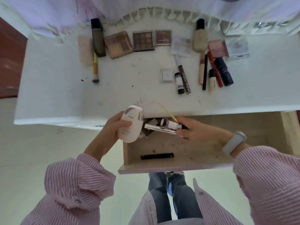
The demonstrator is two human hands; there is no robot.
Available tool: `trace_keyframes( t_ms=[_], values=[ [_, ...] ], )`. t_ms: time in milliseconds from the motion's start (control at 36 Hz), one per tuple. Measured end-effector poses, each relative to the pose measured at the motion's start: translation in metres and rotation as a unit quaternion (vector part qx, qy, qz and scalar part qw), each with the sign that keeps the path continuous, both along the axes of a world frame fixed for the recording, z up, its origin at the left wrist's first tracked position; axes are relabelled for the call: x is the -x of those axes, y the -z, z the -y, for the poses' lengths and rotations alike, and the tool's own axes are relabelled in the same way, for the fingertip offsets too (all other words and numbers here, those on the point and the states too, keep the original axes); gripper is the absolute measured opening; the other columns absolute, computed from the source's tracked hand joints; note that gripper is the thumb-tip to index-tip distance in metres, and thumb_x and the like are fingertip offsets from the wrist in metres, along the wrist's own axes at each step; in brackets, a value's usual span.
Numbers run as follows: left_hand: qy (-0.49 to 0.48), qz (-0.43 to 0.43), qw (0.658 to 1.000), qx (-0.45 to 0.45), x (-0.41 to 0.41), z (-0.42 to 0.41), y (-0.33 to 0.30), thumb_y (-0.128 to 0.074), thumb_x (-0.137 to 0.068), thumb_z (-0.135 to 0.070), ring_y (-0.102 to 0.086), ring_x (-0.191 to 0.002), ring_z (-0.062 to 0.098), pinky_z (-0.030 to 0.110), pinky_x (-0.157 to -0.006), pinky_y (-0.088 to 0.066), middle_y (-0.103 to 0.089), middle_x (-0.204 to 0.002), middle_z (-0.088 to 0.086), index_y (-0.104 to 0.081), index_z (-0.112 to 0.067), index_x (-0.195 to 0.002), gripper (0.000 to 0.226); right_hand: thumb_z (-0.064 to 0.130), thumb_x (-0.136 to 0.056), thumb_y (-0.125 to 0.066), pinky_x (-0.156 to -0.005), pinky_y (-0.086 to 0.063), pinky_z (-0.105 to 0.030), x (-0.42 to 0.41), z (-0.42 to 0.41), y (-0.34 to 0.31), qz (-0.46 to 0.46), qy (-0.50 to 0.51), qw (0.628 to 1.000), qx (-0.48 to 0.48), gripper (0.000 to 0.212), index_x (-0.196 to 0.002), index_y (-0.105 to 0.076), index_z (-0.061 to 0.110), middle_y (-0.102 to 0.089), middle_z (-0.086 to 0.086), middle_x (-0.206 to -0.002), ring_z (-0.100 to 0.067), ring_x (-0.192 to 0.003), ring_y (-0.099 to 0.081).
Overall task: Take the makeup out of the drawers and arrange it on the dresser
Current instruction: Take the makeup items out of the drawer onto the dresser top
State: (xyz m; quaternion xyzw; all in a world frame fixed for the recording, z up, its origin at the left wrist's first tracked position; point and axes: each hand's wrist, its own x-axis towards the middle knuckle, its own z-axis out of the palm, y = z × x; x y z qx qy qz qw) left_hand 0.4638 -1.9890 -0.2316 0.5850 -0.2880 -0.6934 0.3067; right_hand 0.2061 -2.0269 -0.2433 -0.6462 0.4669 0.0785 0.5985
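Note:
My left hand point(113, 127) grips a pale pink oval case point(130, 125) above the dresser's front edge. My right hand point(196, 132) holds a bundle over the open drawer point(178, 161): a black-and-white tube point(170, 124), a silver stick point(159, 128) and a thin yellow stick point(167, 111). A dark item point(149, 133) lies in the drawer beneath them, and a flat black piece point(157, 156) lies near the drawer's front. Palettes point(142, 40), tubes point(184, 77) and a brush point(95, 68) are laid out on the white dresser top point(65, 95).
A tall dark bottle point(97, 37) and a beige oval case point(200, 39) stand at the back of the dresser, by a mirror with a white scalloped frame point(162, 13). A small white square compact point(167, 75) lies mid-dresser. My legs point(172, 197) are below the drawer.

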Motion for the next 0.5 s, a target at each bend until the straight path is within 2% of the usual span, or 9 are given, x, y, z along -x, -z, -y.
trace_keyframes(
  t_ms=[83,167,250,333,444,500],
  values=[
    [-0.123,-0.009,0.992,0.015,-0.002,0.020,-0.003,-0.056,-0.062,-0.019,-0.060,-0.076,0.015,0.026,-0.060,-0.050,-0.062,-0.087,0.001,-0.057,-0.012,-0.106,0.044,0.013,-0.095,-0.046,-0.057,-0.040,-0.013,-0.018,0.016,-0.022,0.051,0.089,0.994,0.034,0.012,-0.104,-0.043,0.020,-0.050,0.001,-0.079,-0.009,-0.065,-0.046],
    [-0.192,0.075,0.978,0.014,0.002,0.042,0.000,-0.054,-0.080,-0.015,-0.056,-0.088,0.019,0.031,-0.070,-0.048,-0.056,-0.105,0.007,-0.048,-0.009,-0.123,0.044,0.015,-0.097,-0.043,-0.050,-0.038,-0.012,-0.046,0.031,-0.024,0.045,0.205,0.973,0.096,0.010,-0.106,-0.041,0.014,-0.050,-0.007,-0.081,-0.018,-0.069,-0.048],
    [-0.180,0.148,0.972,0.016,0.008,0.060,0.007,-0.049,-0.089,-0.016,-0.055,-0.099,0.023,0.039,-0.082,-0.049,-0.055,-0.117,0.008,-0.044,-0.013,-0.129,0.041,0.021,-0.097,-0.042,-0.063,-0.038,-0.026,-0.076,0.043,-0.016,0.017,0.298,0.946,0.126,0.026,-0.117,-0.042,0.005,-0.047,0.001,-0.077,-0.017,-0.071,-0.049],
    [-0.161,0.216,0.962,0.044,0.016,0.078,0.011,-0.054,-0.091,-0.023,-0.052,-0.102,0.021,0.034,-0.084,-0.046,-0.050,-0.121,0.003,-0.039,-0.014,-0.134,0.047,0.021,-0.098,-0.039,-0.064,-0.034,-0.028,-0.099,0.054,-0.008,0.005,0.346,0.929,0.133,0.031,-0.122,-0.039,0.001,-0.045,0.004,-0.075,-0.017,-0.073,-0.047],
    [-0.138,0.251,0.954,0.092,0.023,0.098,0.012,-0.058,-0.090,-0.027,-0.048,-0.100,0.016,0.029,-0.080,-0.043,-0.045,-0.115,0.000,-0.033,-0.013,-0.136,0.054,0.030,-0.098,-0.036,-0.075,-0.040,-0.035,-0.118,0.068,-0.007,-0.041,0.369,0.918,0.142,0.036,-0.120,-0.040,0.001,-0.058,-0.015,-0.108,-0.033,-0.096,-0.056],
    [-0.125,0.270,0.948,0.110,0.023,0.108,0.012,-0.060,-0.089,-0.027,-0.050,-0.098,0.015,0.027,-0.078,-0.043,-0.046,-0.114,0.000,-0.035,-0.013,-0.133,0.053,0.035,-0.098,-0.035,-0.075,-0.041,-0.036,-0.122,0.075,-0.005,-0.088,0.351,0.918,0.164,0.036,-0.114,-0.043,0.003,-0.059,-0.016,-0.110,-0.034,-0.097,-0.056]
  ],
)
